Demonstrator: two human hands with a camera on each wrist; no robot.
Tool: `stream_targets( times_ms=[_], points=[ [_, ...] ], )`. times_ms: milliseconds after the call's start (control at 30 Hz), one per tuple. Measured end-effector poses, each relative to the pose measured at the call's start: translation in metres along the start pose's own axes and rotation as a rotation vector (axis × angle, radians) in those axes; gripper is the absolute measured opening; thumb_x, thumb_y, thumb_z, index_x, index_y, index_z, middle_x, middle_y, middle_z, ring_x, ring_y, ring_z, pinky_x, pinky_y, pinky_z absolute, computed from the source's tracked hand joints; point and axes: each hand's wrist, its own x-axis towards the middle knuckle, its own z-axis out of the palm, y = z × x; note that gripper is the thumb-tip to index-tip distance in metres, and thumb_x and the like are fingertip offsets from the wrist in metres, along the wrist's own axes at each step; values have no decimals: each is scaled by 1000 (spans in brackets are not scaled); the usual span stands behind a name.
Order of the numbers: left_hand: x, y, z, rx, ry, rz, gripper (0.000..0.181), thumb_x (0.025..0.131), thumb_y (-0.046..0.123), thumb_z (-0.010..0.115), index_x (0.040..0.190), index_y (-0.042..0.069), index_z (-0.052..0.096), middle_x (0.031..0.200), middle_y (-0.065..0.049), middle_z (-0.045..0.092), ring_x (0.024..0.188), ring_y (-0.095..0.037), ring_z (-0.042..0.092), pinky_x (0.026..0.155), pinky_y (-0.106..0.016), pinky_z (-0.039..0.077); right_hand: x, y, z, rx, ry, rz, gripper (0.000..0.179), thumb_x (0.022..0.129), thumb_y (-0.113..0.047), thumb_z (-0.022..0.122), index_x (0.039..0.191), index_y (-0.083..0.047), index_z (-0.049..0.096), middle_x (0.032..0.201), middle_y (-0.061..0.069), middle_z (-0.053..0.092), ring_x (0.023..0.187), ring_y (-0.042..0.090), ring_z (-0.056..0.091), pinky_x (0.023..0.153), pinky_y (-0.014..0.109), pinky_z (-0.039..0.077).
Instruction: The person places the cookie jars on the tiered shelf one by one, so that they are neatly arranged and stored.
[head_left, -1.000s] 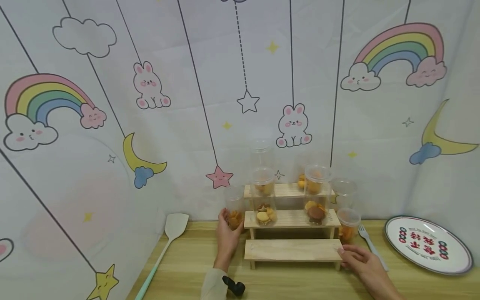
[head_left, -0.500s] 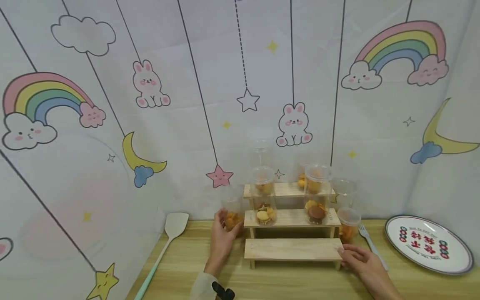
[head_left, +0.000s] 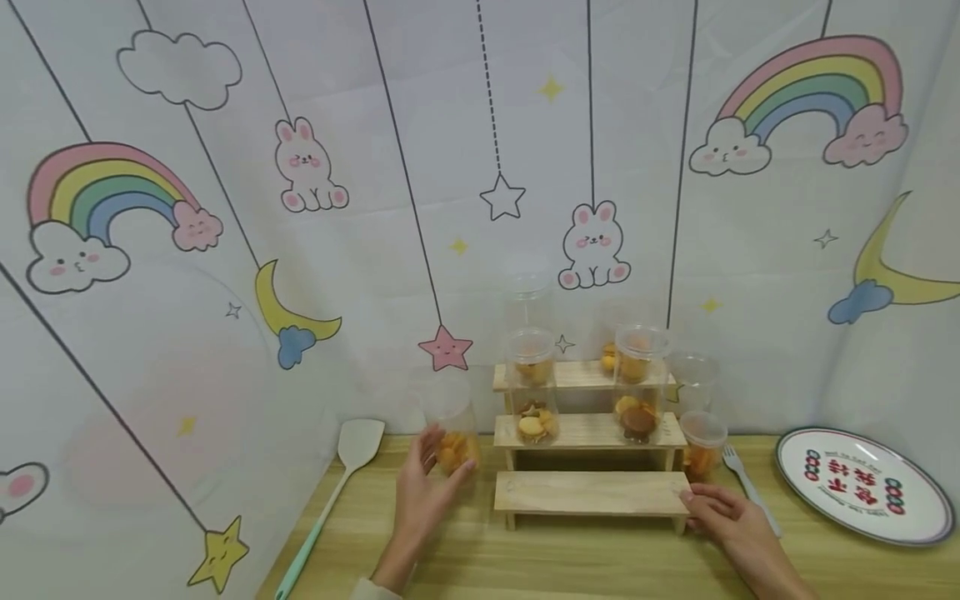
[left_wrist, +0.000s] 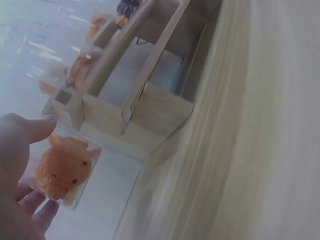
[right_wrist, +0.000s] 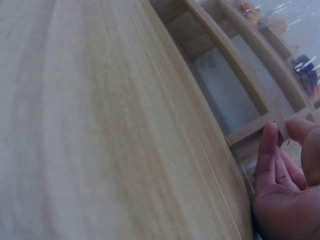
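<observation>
In the head view my left hand [head_left: 423, 496] grips a clear plastic jar [head_left: 459, 450] with orange snacks at its bottom, left of the three-tier wooden display stand [head_left: 588, 492]. The left wrist view shows the thumb on one side of the jar's orange contents [left_wrist: 65, 167] and fingers round the other. My right hand [head_left: 727, 521] pinches the right end of the stand's lowest step with thumb and fingertips. Jars of cookies [head_left: 534, 421] and of brown and yellow biscuits [head_left: 637, 412] stand on the middle step. More jars stand on the top step.
Right of the stand is a jar of orange snacks [head_left: 703, 446], with a pale fork [head_left: 750, 492] and an oval plate with red lettering [head_left: 862, 458] beyond. A spatula with a green handle [head_left: 307, 546] lies at the left. A printed backdrop [head_left: 375, 250] rises behind.
My left hand has moved left with the jar, away from the stand's side. The right hand has stayed at the lowest step's end. The head view has shifted slightly.
</observation>
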Motion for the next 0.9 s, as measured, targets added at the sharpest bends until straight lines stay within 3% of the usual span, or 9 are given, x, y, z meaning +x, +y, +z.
stream_targets(
  times_ms=[200,433,633,900],
  points=[
    [-19,27,-1,-18,-62,37,75,80,19,99,144,13,60,139,-5,71,134,-27,67,111,-45,58,-1,1,0,4,3,-17,67,107,-32,71,153,11,47,106,-11,80,93,8,76,86,25,65],
    [-35,49,22,-58,-175,77,69,80,23,99,139,21,62,136,1,70,133,-24,67,108,-35,60,-1,1,0,13,4,-27,65,107,-31,72,152,11,48,105,-13,80,93,6,76,85,25,65],
    [-39,49,44,-52,-245,125,69,83,28,97,142,19,61,139,0,69,135,-26,66,109,-38,59,1,1,-3,19,-1,-25,68,107,-31,72,152,12,47,110,-14,79,96,3,75,87,25,65],
    [-41,42,58,-43,-234,134,69,84,28,96,144,22,62,139,0,69,133,-27,68,106,-39,60,-1,0,-1,31,1,-1,67,106,-31,73,152,11,48,114,-12,78,96,3,75,88,25,65]
  ],
)
